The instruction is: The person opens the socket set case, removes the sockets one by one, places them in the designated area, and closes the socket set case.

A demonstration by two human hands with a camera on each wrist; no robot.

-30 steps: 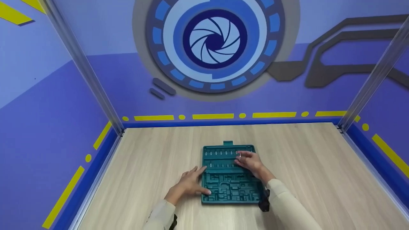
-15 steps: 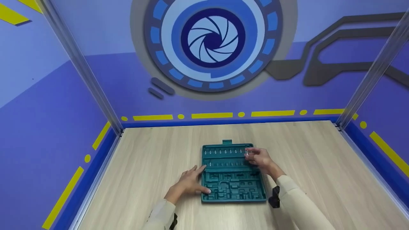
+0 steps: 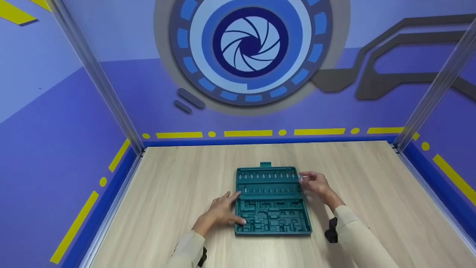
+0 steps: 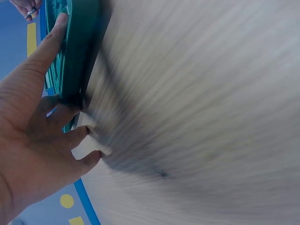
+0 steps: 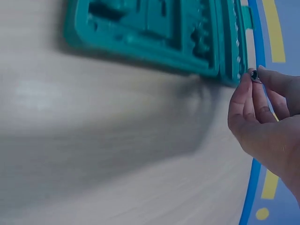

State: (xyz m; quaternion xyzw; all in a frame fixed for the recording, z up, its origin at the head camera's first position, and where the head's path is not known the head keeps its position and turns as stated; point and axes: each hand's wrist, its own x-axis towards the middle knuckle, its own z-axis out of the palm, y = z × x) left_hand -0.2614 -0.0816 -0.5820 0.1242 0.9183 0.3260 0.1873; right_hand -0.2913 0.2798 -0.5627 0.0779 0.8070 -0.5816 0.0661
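Observation:
A green plastic tool case [image 3: 273, 201] lies open on the table. Silver pieces [image 3: 263, 176] stand in a row of slots along its far edge, and moulded hollows fill the near half. Just past the case's right edge, my right hand [image 3: 318, 186] pinches a small metal socket [image 5: 254, 75] between thumb and fingertips; its dark round end shows in the right wrist view. My left hand [image 3: 219, 213] rests against the left side of the case with fingers spread. Its thumb [image 4: 58, 30] lies over the rim in the left wrist view.
The wooden table [image 3: 178, 175] spreads around the case on all sides. Blue printed walls [image 3: 208, 123] with metal corner posts [image 3: 100, 80] bound it at the back, left and right. A latch tab [image 3: 265, 164] sticks out from the case's far edge.
My right hand has moved to the right with the socket, from above the slot rows to just beyond the case's right edge. My left hand has stayed in place.

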